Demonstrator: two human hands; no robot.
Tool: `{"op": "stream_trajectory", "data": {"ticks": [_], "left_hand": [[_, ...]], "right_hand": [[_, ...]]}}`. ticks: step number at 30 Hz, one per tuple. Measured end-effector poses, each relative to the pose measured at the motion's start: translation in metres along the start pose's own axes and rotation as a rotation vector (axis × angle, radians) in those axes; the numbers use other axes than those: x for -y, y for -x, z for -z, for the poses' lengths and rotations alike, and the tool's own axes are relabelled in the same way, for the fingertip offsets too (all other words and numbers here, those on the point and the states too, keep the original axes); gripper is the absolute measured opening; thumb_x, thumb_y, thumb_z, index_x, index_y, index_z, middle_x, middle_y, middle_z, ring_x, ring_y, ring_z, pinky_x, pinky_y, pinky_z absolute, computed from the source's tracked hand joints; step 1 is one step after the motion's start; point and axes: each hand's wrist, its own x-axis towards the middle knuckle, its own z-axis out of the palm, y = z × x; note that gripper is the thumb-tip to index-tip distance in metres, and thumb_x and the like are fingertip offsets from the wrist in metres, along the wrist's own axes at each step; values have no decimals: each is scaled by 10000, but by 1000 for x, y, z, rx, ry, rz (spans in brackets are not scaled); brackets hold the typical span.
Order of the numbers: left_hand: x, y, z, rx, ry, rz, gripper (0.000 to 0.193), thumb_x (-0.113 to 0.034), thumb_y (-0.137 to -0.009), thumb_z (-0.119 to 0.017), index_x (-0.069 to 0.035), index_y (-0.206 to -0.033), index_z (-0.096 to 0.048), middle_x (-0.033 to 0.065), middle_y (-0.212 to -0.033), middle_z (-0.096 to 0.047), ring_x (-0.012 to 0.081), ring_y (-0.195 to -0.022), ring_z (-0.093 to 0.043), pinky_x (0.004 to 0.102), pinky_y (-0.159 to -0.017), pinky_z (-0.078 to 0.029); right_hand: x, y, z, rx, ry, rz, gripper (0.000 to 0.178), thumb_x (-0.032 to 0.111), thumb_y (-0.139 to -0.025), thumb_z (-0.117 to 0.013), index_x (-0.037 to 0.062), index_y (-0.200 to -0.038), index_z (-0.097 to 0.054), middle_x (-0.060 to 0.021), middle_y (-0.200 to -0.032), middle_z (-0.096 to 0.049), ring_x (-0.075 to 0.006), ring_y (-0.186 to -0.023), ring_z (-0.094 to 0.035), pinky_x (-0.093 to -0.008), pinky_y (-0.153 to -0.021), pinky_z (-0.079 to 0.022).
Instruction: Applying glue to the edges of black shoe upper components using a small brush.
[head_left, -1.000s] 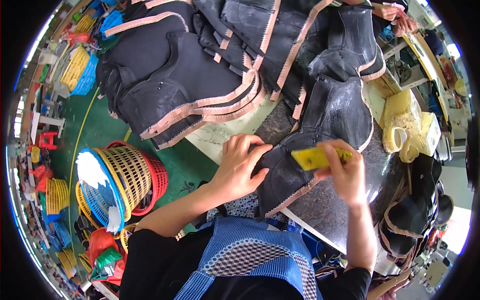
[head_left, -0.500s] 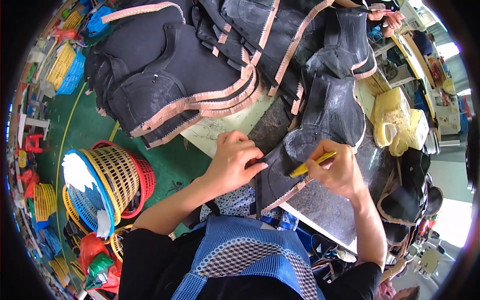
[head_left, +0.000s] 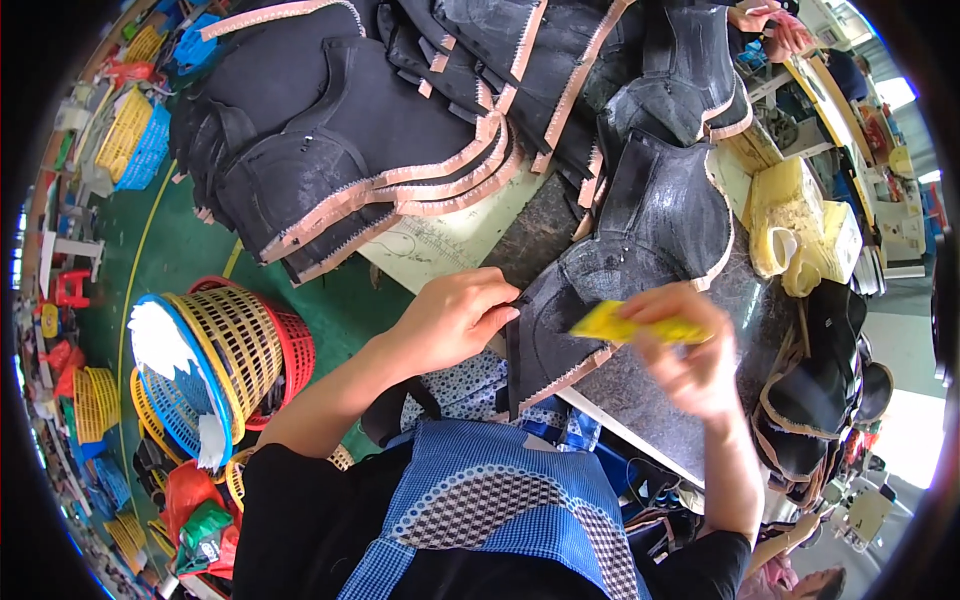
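Observation:
A black boot-upper piece [head_left: 550,335] lies at the worktable's near edge, its lower rim lined with notched pinkish tape. My left hand [head_left: 455,318] pinches its left edge between thumb and fingers. Over its right part, my right hand [head_left: 695,355] grips a flat yellow scraper [head_left: 625,323], both smeared by motion. Whether the scraper's tip touches the surface I cannot tell. Just beyond lies a similar black upper [head_left: 665,205] with whitish smears, partly overlapping the piece I hold.
Stacked black uppers [head_left: 290,185] cover the table's far left. Yellowed blocks [head_left: 795,215] stand at right, with more black pieces [head_left: 815,400] hanging below them. Plastic baskets [head_left: 235,345] stand on the green floor at left. Another person's hands [head_left: 785,35] show at far right.
My right hand has swung the scraper into a flatter position, showing its broad face. My left hand keeps its pinch on the edge. The whole view has shifted slightly.

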Motion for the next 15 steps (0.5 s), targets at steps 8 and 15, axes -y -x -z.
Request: {"op": "stream_trajectory", "data": {"ticks": [8,15], "left_hand": [[-15,3,-1,100,627,481,203,-139,-946,-660,53,-1010,-655,117,-817,-705,143,-712,-687,271,-649,-548],[-18,1,3,129,811,362,204,-87,-974,-615,79,-1092,-615,76,-912,-675,121,-788,-673,254,-705,-581]], "right_hand": [[-5,29,2,-216,-334,-338,255,240,-985,-621,-14,-986,-635,-120,-729,-680,-124,-534,-662,-197,-452,-525],[-20,-1,-42,-342,-387,-310,325,290,-1021,-555,-19,-1038,-657,-104,-746,-674,-133,-499,-642,-217,-429,-498]]}}
